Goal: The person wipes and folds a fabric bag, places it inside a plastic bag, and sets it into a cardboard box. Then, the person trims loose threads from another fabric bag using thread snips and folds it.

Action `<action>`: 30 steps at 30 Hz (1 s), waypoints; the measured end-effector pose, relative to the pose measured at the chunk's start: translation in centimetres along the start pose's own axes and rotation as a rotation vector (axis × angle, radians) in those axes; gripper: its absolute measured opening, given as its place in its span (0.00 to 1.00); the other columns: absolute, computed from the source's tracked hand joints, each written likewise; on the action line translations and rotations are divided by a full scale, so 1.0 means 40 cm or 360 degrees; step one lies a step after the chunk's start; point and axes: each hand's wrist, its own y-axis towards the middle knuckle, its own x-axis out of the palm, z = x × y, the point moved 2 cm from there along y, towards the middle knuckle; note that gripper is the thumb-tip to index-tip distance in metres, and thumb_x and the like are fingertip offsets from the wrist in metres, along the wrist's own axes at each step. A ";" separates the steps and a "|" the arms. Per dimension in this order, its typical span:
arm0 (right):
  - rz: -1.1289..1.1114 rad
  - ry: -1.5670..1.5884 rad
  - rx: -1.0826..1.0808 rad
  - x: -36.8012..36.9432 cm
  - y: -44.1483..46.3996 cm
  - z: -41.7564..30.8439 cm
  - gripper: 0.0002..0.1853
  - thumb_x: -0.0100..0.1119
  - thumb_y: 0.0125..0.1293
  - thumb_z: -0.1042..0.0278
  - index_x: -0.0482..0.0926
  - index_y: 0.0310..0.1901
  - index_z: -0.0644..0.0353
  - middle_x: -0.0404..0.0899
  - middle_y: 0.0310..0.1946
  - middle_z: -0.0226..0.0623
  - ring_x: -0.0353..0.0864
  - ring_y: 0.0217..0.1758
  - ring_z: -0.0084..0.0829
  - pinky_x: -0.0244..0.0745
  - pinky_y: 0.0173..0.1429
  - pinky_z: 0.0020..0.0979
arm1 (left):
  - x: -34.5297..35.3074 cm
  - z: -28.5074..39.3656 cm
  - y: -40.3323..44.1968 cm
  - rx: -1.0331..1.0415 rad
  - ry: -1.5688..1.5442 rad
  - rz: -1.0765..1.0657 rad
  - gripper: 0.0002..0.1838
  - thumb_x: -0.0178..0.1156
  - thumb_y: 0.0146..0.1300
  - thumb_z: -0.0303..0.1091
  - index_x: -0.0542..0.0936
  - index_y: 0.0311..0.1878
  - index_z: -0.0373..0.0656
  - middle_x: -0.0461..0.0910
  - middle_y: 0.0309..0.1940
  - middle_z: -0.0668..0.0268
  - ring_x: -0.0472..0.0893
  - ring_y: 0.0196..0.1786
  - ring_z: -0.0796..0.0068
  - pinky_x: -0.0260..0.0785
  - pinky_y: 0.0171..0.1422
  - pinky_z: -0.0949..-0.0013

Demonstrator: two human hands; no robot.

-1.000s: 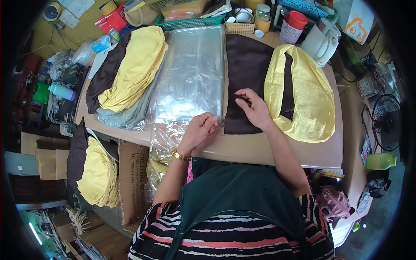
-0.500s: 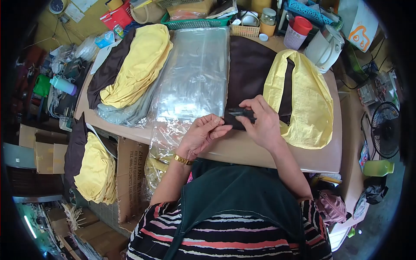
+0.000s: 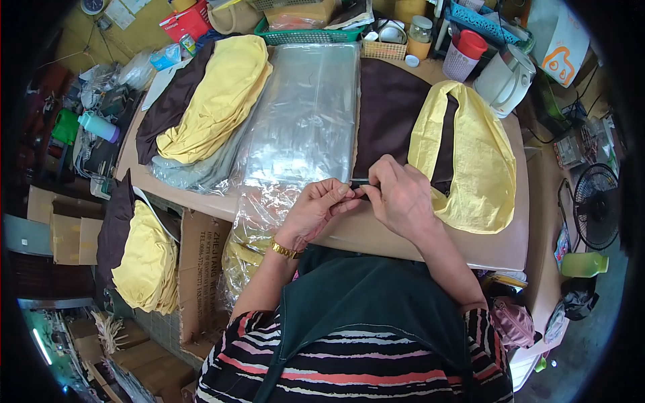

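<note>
My left hand [image 3: 325,205] is closed in a pinch near the table's front edge; what its fingertips hold is too small to name. Touching or nearly touching it, my right hand [image 3: 398,196] is wrapped round a small dark tool [image 3: 360,181] whose tip points at the left fingertips. Behind the hands lies dark brown fabric [image 3: 390,111]. A yellow fabric piece [image 3: 480,161] with a long opening rests on its right side. Left of the brown fabric is a stack of clear plastic bags [image 3: 302,111].
More yellow fabric [image 3: 215,101] lies at the table's left, with another yellow and brown pile [image 3: 142,258] lower down. A white kettle [image 3: 505,80], a red cup [image 3: 471,43] and a green basket [image 3: 309,35] line the back. A fan [image 3: 596,205] stands at the right.
My right hand has come down and left with the dark tool, up to my left hand. The left fingers have moved slightly right and pinch together. The whole view has shifted a little.
</note>
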 end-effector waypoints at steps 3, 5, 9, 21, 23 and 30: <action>0.0005 -0.0008 0.0004 -0.021 0.003 -0.016 0.14 0.67 0.50 0.74 0.69 0.34 0.57 0.72 0.30 0.34 0.76 0.29 0.35 0.64 0.34 0.34 | -0.009 -0.001 0.000 -0.0018 -0.0019 0.0046 0.08 0.58 0.69 0.29 0.79 0.37 0.33 0.81 0.38 0.63 0.83 0.47 0.72 0.79 0.57 0.73; -0.0026 -0.0035 -0.0010 -0.019 0.004 -0.020 0.14 0.67 0.49 0.74 0.69 0.33 0.57 0.71 0.30 0.34 0.77 0.29 0.35 0.64 0.34 0.34 | -0.012 -0.003 0.003 0.0011 0.0014 0.0025 0.10 0.57 0.70 0.31 0.78 0.36 0.33 0.81 0.38 0.61 0.83 0.46 0.75 0.78 0.54 0.75; -0.0093 0.0021 0.0060 0.000 0.003 -0.011 0.15 0.67 0.51 0.74 0.70 0.37 0.58 0.72 0.31 0.35 0.79 0.32 0.36 0.68 0.36 0.37 | -0.002 0.001 -0.005 -0.0046 -0.0008 -0.0002 0.08 0.58 0.68 0.30 0.79 0.37 0.34 0.81 0.38 0.64 0.83 0.46 0.74 0.78 0.57 0.73; -0.0074 0.0912 0.0725 0.071 0.002 0.166 0.07 0.64 0.60 0.72 0.79 0.36 0.65 0.73 0.23 0.33 0.68 0.27 0.20 0.66 0.34 0.26 | -0.037 -0.017 -0.008 -0.0111 0.0774 0.0203 0.10 0.60 0.66 0.23 0.73 0.48 0.35 0.80 0.31 0.65 0.84 0.34 0.78 0.77 0.37 0.79; -0.0301 0.1246 0.0571 0.080 0.005 0.133 0.07 0.64 0.61 0.71 0.79 0.37 0.65 0.72 0.22 0.32 0.67 0.27 0.19 0.66 0.33 0.26 | -0.039 -0.020 -0.011 0.0200 0.0673 0.0198 0.11 0.60 0.66 0.23 0.73 0.49 0.36 0.81 0.31 0.63 0.83 0.32 0.80 0.76 0.34 0.80; -0.0204 0.1216 0.0557 0.110 0.021 0.136 0.05 0.62 0.64 0.73 0.77 0.37 0.65 0.73 0.24 0.24 0.69 0.29 0.13 0.66 0.35 0.22 | -0.034 0.045 -0.027 0.0373 0.0748 0.0609 0.17 0.65 0.64 0.32 0.75 0.53 0.35 0.80 0.28 0.72 0.76 0.27 0.88 0.68 0.29 0.84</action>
